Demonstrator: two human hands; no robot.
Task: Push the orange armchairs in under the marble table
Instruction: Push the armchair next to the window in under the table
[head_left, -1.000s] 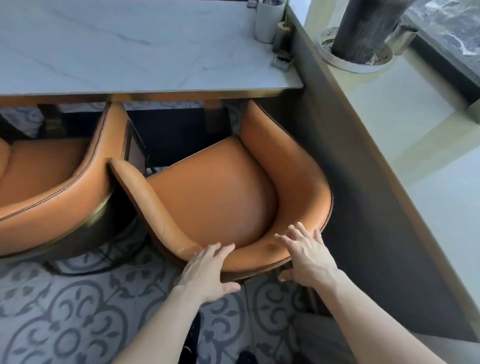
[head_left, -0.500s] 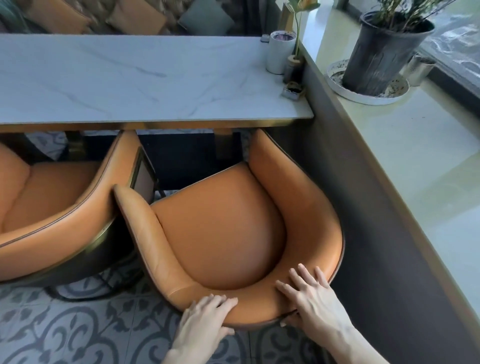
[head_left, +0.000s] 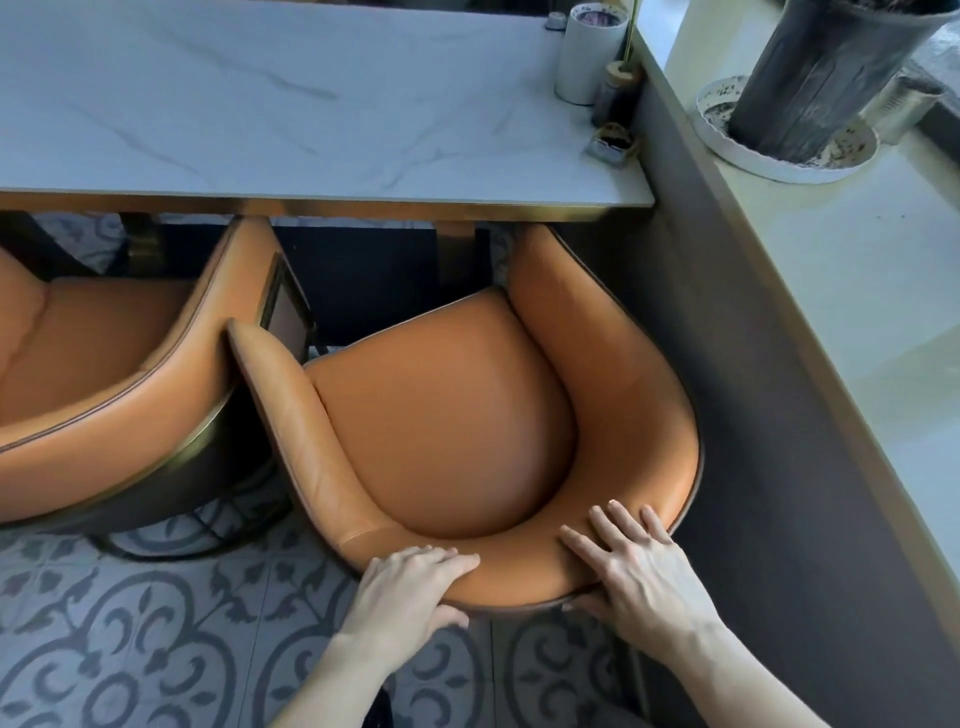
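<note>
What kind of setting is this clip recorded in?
Probably a café or restaurant seating area, though a home dining nook is possible: a marble table with two matching orange armchairs, patterned floor tiles, and a potted plant's pot on a window ledge.

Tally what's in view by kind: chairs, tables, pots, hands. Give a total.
Orange armchairs: 2, one under the hands, one at left
Marble table: 1
Dark plant pot: 1
White cylinder cup: 1
Hands: 2, left hand, right hand
Total: 7

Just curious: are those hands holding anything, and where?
Both hands, left and right, grip the orange armchair by its curved backrest rim.
</note>
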